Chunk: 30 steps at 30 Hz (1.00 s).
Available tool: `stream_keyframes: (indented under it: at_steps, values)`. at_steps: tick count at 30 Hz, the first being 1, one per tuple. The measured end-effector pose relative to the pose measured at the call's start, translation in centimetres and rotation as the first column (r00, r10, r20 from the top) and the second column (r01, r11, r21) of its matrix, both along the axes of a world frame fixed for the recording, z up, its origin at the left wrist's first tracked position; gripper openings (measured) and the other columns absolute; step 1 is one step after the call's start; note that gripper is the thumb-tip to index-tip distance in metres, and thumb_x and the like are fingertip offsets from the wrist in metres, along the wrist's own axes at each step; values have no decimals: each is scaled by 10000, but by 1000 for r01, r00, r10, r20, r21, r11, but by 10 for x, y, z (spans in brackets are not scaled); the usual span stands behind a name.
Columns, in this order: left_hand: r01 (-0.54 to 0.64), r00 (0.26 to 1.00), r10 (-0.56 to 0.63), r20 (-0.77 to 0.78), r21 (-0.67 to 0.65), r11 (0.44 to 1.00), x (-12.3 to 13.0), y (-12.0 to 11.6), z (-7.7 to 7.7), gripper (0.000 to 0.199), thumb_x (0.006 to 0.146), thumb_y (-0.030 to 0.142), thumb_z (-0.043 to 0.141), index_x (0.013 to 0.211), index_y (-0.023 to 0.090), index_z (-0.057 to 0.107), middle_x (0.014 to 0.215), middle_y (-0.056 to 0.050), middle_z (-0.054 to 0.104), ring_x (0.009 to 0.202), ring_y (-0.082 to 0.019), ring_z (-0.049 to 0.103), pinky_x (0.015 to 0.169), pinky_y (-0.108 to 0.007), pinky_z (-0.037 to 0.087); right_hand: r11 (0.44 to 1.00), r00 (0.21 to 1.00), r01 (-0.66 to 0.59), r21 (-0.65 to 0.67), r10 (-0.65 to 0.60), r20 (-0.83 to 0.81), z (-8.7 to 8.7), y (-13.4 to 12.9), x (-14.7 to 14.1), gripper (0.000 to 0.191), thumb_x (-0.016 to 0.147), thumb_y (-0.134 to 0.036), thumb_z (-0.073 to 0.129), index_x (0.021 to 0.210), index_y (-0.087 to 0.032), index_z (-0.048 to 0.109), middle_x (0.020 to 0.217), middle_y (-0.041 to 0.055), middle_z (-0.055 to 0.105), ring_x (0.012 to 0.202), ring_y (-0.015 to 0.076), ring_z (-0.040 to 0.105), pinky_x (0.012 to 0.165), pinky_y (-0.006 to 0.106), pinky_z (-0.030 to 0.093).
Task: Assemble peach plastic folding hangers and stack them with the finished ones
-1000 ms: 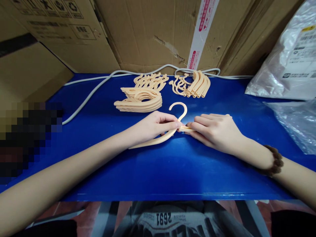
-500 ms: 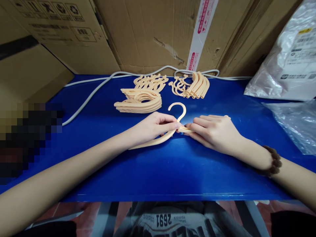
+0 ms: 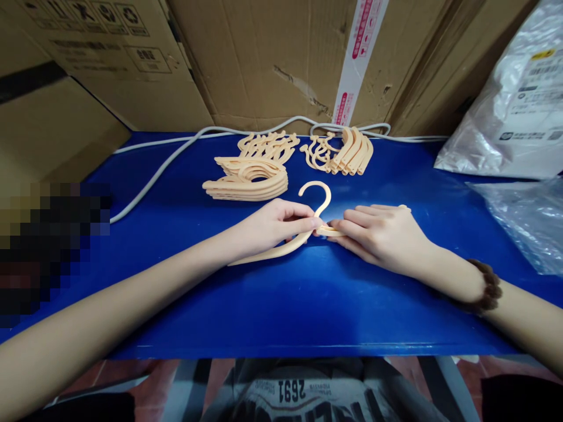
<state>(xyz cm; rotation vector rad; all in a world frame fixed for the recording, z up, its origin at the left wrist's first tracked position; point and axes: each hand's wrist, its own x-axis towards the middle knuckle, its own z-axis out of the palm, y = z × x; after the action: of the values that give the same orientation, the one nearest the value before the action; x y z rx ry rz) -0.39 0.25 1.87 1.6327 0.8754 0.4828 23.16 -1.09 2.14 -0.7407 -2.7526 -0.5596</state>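
Note:
A cream plastic hanger (image 3: 281, 252) with its hook pointing up lies between my hands over the blue table. My left hand (image 3: 277, 225) pinches it just below the hook, thumb on top. My right hand (image 3: 380, 234) is wrapped over the right arm of the hanger, near the centre joint, and hides most of that arm. Behind my left hand is a stack of cream hangers (image 3: 248, 189). Farther back are a pile of hook pieces (image 3: 275, 146), some smaller hooks (image 3: 317, 155) and a row of curved arm pieces (image 3: 354, 153).
A white cable (image 3: 176, 153) runs along the back of the blue table (image 3: 281, 316). Cardboard boxes (image 3: 264, 64) stand behind it. On the right are a white plastic package (image 3: 505, 129) and a clear bag (image 3: 523, 220). A pixelated dark area covers the left edge.

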Motion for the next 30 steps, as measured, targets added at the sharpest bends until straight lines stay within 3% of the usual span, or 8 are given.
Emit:
stream_keyframes:
  at_steps: [13, 30]
  values:
    - [-16, 1000, 16, 11, 16, 1000, 1, 0, 0, 252, 922, 347, 589, 807, 132, 654, 714, 43, 549, 665, -87, 443, 619, -208, 310, 1000, 1000, -8, -26, 7, -5, 0, -1, -1, 385, 1048, -335, 395, 871, -174, 696, 681, 4, 634, 583, 139, 514, 588, 289, 327]
    - [-24, 999, 27, -46, 56, 998, 2, -3, 1, 350, 919, 445, 558, 849, 119, 667, 742, 25, 536, 702, -108, 439, 653, -216, 331, 949, 999, 12, -316, -23, -29, -3, 3, 1, 389, 1052, -380, 345, 1055, -141, 652, 840, 60, 703, 719, 174, 640, 666, 286, 403]
